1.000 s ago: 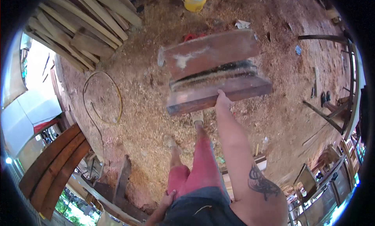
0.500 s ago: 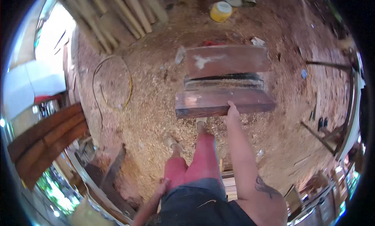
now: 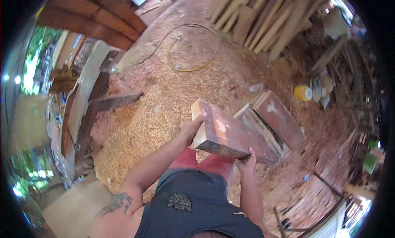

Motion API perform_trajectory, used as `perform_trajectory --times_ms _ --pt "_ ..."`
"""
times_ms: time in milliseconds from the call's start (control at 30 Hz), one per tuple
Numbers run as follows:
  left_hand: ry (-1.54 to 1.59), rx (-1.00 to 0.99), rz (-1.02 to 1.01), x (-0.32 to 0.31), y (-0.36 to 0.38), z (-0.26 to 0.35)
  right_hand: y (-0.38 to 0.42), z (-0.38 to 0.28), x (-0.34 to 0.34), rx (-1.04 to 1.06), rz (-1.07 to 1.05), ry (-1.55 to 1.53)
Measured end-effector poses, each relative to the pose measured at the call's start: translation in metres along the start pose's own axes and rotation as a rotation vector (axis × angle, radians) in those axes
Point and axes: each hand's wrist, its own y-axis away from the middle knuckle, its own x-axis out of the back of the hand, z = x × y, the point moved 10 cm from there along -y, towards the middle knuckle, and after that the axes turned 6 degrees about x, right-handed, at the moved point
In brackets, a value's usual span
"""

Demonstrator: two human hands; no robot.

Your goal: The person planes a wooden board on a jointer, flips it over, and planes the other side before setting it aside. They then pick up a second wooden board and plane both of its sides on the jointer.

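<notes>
A thick reddish-brown wooden block [image 3: 230, 133] is held in front of my body, tilted, its pale cut end toward the left. My left hand [image 3: 192, 127] grips that pale end, thumb over the top edge. Along the near long edge, my right hand [image 3: 247, 160] is closed on the block, its fingers partly hidden beneath. Just beyond lie a dark-edged timber piece [image 3: 263, 127] and a reddish-brown board [image 3: 279, 119] with a whitish patch, both on the ground.
Wood shavings cover the dirt floor [image 3: 164, 110]. A looped yellow hose [image 3: 193, 70] lies ahead. Long poles [image 3: 271, 22] are stacked at the upper right, near a yellow container [image 3: 303, 92]. Dark red-brown planks [image 3: 94, 18] stand at the upper left.
My left hand has come from beside my thigh onto the block's end. The block now hangs tilted nearer my body, and the view has turned toward the left.
</notes>
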Motion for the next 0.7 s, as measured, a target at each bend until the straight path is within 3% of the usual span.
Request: perform_trajectory --times_ms 100,200,233,267,333,367,467,500,567,700 --pt "-0.142 -0.178 0.097 0.030 0.076 0.059 0.012 0.048 -0.053 -0.017 -0.154 0.040" --pt "-0.375 -0.549 0.071 0.056 0.156 0.102 0.007 0.107 -0.091 0.045 -0.267 0.076" --pt "-0.462 -0.539 0.099 0.076 0.175 0.106 0.025 0.129 -0.114 0.013 -0.149 0.186" --pt "-0.509 -0.619 0.122 0.087 0.202 0.120 0.029 0.153 -0.142 0.058 -0.176 0.199" --pt "-0.601 -0.791 0.174 0.108 0.260 0.147 0.030 0.188 -0.192 0.153 -0.244 0.218" --pt "-0.612 -0.804 0.176 0.128 0.277 0.154 0.023 0.207 -0.220 0.212 -0.438 0.238" --pt "-0.739 -1.013 0.212 0.171 0.352 0.184 0.017 0.270 -0.298 0.213 -0.492 0.167" --pt "-0.738 -1.018 0.186 0.184 0.374 0.194 0.028 0.285 -0.329 0.331 -0.517 0.296" --pt "-0.846 -1.113 0.186 0.211 0.405 0.204 0.029 0.339 -0.388 0.118 -0.791 0.159" --pt "-0.982 -1.356 0.245 0.244 0.475 0.228 0.065 0.415 -0.459 -0.079 -0.833 0.226"
